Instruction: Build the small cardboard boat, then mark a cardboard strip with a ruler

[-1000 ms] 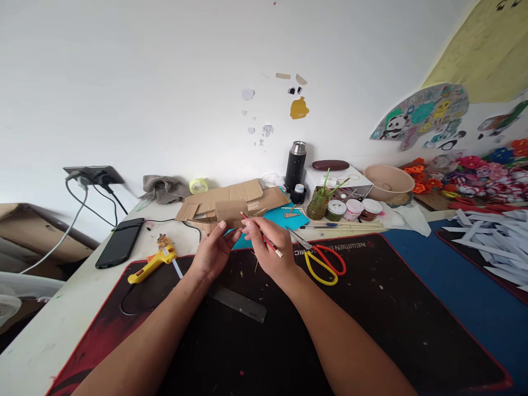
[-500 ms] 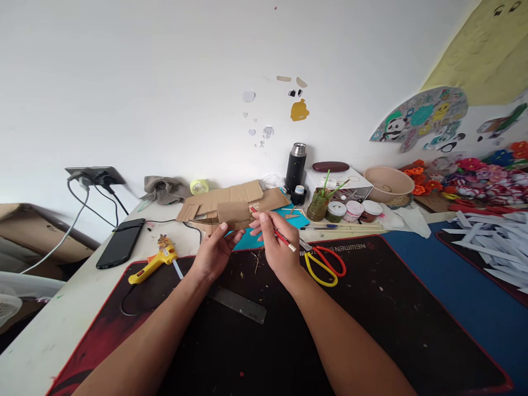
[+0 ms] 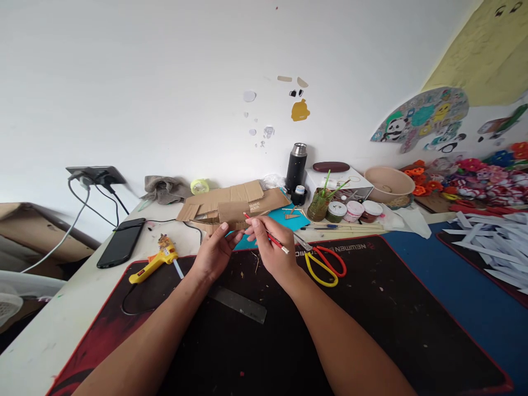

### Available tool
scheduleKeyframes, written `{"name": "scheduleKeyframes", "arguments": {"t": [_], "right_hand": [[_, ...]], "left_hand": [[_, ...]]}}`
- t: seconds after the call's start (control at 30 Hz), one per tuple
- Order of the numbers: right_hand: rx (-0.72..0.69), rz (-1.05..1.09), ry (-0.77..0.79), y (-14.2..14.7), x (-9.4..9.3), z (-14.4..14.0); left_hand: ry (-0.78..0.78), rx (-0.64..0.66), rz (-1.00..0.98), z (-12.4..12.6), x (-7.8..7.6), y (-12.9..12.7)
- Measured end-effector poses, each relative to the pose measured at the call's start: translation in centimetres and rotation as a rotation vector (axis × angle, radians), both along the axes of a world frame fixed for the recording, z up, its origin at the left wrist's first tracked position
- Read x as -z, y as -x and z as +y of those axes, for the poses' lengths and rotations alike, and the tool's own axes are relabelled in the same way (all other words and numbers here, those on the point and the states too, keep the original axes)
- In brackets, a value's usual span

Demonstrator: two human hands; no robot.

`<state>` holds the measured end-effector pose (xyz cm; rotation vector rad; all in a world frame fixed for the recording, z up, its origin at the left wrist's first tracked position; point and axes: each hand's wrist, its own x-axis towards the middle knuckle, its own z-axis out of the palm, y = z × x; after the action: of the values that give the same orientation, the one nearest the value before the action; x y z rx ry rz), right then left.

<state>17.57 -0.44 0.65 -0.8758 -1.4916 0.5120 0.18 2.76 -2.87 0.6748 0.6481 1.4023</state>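
Note:
My left hand (image 3: 216, 250) is closed on the near edge of a piece of brown cardboard (image 3: 234, 211), thumb on top and fingers below. Printed white letters show near the right end of this piece. A red pencil (image 3: 275, 242) is pinched in my right hand (image 3: 274, 247), its tip at the cardboard's face. Whether the tip touches the card I cannot tell. Behind it lie more cut cardboard sheets (image 3: 235, 193), partly over a blue sheet (image 3: 295, 221). Scissors (image 3: 325, 265) with red and yellow handles rest right of my right hand. A clear ruler (image 3: 239, 304) lies below my hands.
A yellow glue gun (image 3: 154, 264) and a black phone (image 3: 120, 243) lie on the left. At the back stand a black flask (image 3: 296, 168), paint jars (image 3: 336, 211) and a jar of brushes (image 3: 317, 206). White paper strips (image 3: 490, 247) are heaped at right.
My right hand and the pencil have shifted a little left along the cardboard, uncovering more of the printed letters. My left hand has stayed in place.

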Motion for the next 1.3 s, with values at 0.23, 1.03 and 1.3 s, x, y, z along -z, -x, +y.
{"name": "scheduleKeyframes", "arguments": {"t": [0.23, 1.03, 1.3], "right_hand": [[-0.002, -0.007, -0.004, -0.06, -0.03, -0.03], [0.005, -0.038, 0.000, -0.03, -0.06, 0.00], [0.005, -0.035, -0.006, -0.03, -0.08, 0.00]], "left_hand": [[0.000, -0.001, -0.002, 0.05, 0.13, 0.05], [0.011, -0.007, -0.023, 0.04, -0.02, -0.02], [0.005, -0.015, -0.027, -0.10, -0.29, -0.15]]}}
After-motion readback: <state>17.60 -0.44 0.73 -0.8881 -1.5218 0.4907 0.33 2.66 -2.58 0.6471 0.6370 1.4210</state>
